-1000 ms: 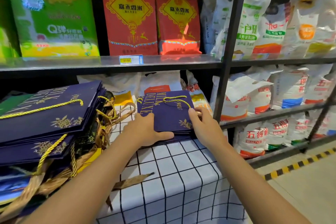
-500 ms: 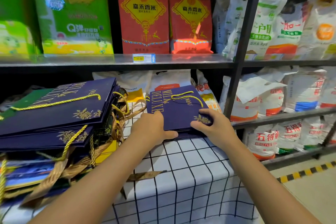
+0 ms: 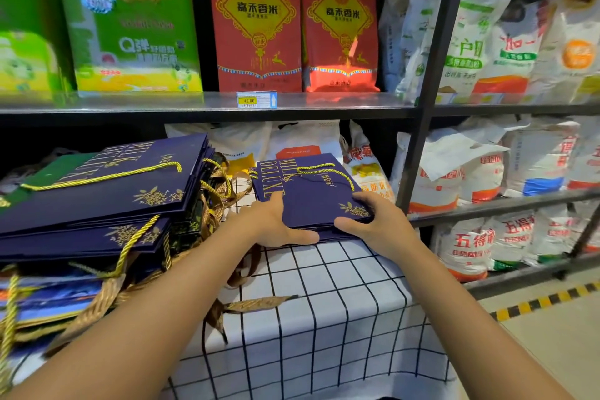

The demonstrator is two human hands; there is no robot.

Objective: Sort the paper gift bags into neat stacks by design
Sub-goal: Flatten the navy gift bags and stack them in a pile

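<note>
Both hands, left (image 3: 269,224) and right (image 3: 380,224), grip the small stack of flat navy paper gift bags (image 3: 311,195), gold-lettered "MILK DELUXE", gold cord handles, lying on the grid-checked white cloth surface (image 3: 324,302).

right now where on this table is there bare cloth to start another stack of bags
Bare checked cloth lies in front of the small navy stack that both hands, left hand and right hand, hold. The left side is crowded by the big mixed pile and its trailing rope handles.
</note>
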